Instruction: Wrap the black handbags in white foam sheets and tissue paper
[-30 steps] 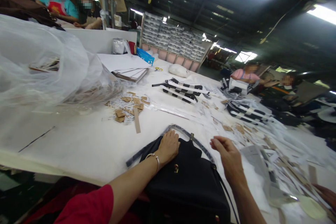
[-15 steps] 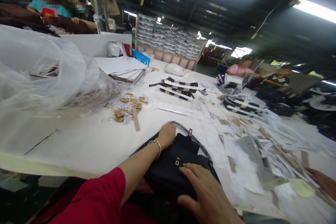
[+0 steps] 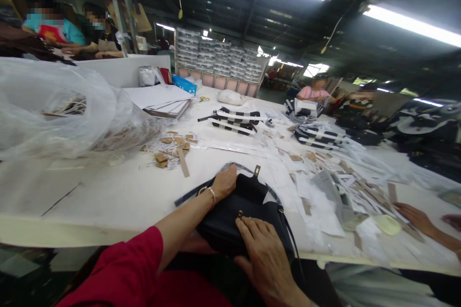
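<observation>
A black handbag (image 3: 230, 223) lies at the table's front edge, its flap (image 3: 252, 187) folded back with a metal clasp piece on the flap's tip. On the bag's front sits a small gold turn lock (image 3: 240, 214). My left hand (image 3: 225, 182), a bracelet at its wrist, is curled over the bag's upper left rim; its fingertips are hidden. My right hand (image 3: 261, 244) lies on the bag's front just below the lock, fingers stretched and thumb apart. A dark strap (image 3: 293, 237) hangs down from the bag's right side.
Brown tags (image 3: 173, 148) lie beyond the bag, near a large clear plastic bag (image 3: 118, 124). Bundled black-and-white pieces (image 3: 234, 122) lie farther back. Paper and plastic scraps (image 3: 324, 201) cover the right side, where a co-worker's hand (image 3: 414, 218) rests. Other people sit behind.
The view has shifted right. My right hand has moved up the bag's front, closer to the lock. My left hand stays at the rim. A co-worker's hands show more at right.
</observation>
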`<state>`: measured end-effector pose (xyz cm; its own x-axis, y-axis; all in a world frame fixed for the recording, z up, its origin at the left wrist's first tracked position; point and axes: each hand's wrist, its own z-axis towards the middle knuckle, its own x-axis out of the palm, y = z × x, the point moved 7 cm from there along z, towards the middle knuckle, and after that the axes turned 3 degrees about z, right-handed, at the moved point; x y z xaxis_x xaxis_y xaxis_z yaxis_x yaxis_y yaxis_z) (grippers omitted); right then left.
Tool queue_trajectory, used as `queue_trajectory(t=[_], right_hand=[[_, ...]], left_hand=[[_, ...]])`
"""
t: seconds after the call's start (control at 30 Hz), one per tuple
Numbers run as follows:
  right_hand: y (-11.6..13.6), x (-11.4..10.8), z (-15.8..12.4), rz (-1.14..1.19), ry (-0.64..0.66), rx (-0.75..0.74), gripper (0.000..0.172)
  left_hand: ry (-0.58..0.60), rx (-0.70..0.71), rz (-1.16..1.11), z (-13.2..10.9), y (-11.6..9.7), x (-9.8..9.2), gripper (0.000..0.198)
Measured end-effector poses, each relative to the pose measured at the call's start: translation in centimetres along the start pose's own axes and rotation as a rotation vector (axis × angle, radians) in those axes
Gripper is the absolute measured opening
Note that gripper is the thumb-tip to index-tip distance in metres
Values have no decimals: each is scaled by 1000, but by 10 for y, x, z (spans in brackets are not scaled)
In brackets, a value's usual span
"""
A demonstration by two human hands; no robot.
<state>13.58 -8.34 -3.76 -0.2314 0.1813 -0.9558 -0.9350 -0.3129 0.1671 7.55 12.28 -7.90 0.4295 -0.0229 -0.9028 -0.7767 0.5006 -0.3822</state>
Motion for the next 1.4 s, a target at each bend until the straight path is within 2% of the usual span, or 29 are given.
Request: queue_trajectory(t=[0.27,0.53,0.6,0.67,0.7,0.77,0.83,0.9,1.0,1.07,1.1,1.13,1.2,1.23,1.3,1.37,1.4], right_hand=[[-2,1,-5,5,-11,17,67],[-8,1,3,76,10,23,64],[-11,6,2,92,5,-3,64],[-12,12,0,115,13,-41,64],[-12,13,-1,126,20,-51,63],[-13,14,-4,140,24,-42,59],[-14,11,-4,143,7,-4,54],[-12,7,-3,145,-18,7,52],[-8,3,-1,123,-69,-2,53],[-7,3,1,93,-98,-1,56],[-7,3,1,83,-110,-3,59],[-7,3,1,80,-125,-14,63],[-11,0,1,101,-188,-27,68],[-14,-3,1,125,-241,-15,68],[-28,-11,-1,190,-382,69,65],[-42,-16,-5,274,-504,175,61],[-48,-16,-7,342,-537,223,60]], left_hand=[[-35,-121,-140,3,-2,-29,28],[184,-96,-275,16,12,-29,29],[165,-132,-315,19,16,-32,29],[72,-198,-363,24,22,-44,30],[1,-239,-391,29,26,-55,31],[-177,-324,-453,41,39,-88,30],[-389,-392,-511,53,56,-137,31],[-596,-417,-550,61,73,-197,31],[-840,-358,-558,56,85,-280,26],[-904,-255,-538,43,77,-312,20],[-889,-190,-522,34,69,-315,17],[-834,-117,-501,24,59,-311,12],[-676,10,-459,0,36,-279,11],[-574,78,-429,-14,24,-255,14],[-276,289,-285,-47,-7,-194,11],[-42,568,-164,-89,-37,-139,14],[32,715,-111,-112,-50,-119,15]])
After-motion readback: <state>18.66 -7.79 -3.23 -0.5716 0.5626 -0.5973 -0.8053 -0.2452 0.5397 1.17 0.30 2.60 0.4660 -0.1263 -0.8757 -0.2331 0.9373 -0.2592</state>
